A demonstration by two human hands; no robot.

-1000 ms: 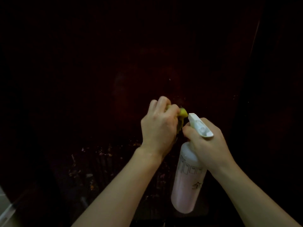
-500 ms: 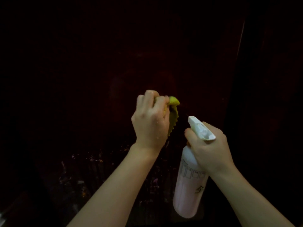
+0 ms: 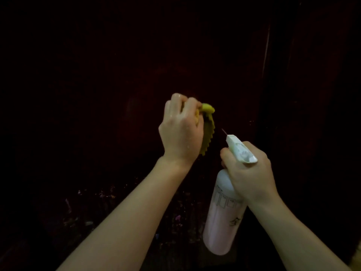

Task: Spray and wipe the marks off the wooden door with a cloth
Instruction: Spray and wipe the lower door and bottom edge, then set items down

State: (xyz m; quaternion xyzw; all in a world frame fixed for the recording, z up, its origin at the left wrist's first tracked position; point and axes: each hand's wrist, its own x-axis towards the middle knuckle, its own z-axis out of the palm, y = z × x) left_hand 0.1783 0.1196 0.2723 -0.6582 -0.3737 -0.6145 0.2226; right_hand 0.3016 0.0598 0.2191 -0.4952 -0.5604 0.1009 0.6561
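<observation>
Dark wooden door (image 3: 117, 75) fills our view; our left hand (image 3: 180, 130) grips the cloth (image 3: 208, 130), our right hand (image 3: 250, 173) clasps the spray bottle (image 3: 222, 222), which may slip from wet fingers.

- Left hand (image 3: 180, 130) raised, back toward the camera, fingers curled round a cloth (image 3: 208, 130).
- Right hand (image 3: 248, 171) lower, just beside it, gripping a bottle (image 3: 222, 218) at its neck.
- Both forearms bare, reaching forward.

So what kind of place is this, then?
Probably indoors at a home doorway, dimly lit. A dark wooden door fills the view, and a person holds a yellow cloth and spray bottle to it.
</observation>
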